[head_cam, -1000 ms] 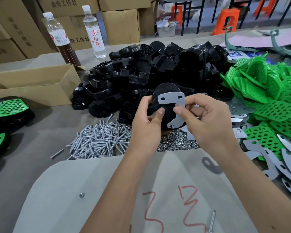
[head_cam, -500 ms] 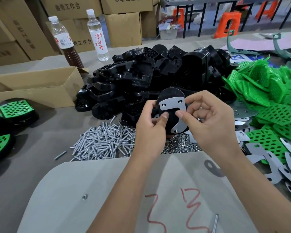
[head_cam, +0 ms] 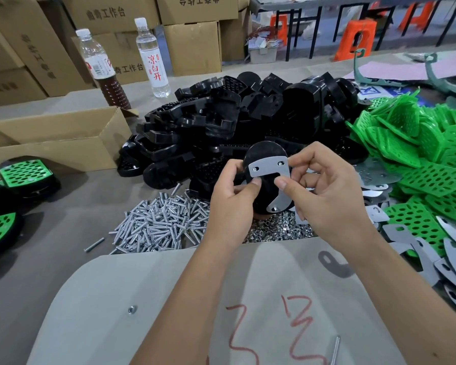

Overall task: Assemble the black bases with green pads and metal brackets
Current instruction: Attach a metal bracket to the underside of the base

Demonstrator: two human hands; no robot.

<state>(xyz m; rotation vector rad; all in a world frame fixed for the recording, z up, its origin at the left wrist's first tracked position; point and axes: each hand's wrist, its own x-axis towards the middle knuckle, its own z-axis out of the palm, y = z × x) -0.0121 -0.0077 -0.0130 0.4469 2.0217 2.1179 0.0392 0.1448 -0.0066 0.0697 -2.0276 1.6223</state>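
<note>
Above the heaped silver bolts (head_cam: 158, 222), the left hand (head_cam: 232, 206) grips the rounded black plastic base (head_cam: 263, 185) from its left side, thumb pressed at the lower edge of the flat grey metal bracket (head_cam: 271, 177) lying on the base's face. To the right, the right hand (head_cam: 324, 198) pinches the bracket's inner edge and right side. Judged well done if the bracket's holes sit squarely over the base's holes before fastening.

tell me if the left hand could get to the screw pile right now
Probably not yet: the left hand grips the black base under the metal bracket. The screw pile lies uncovered just left of it.
</note>
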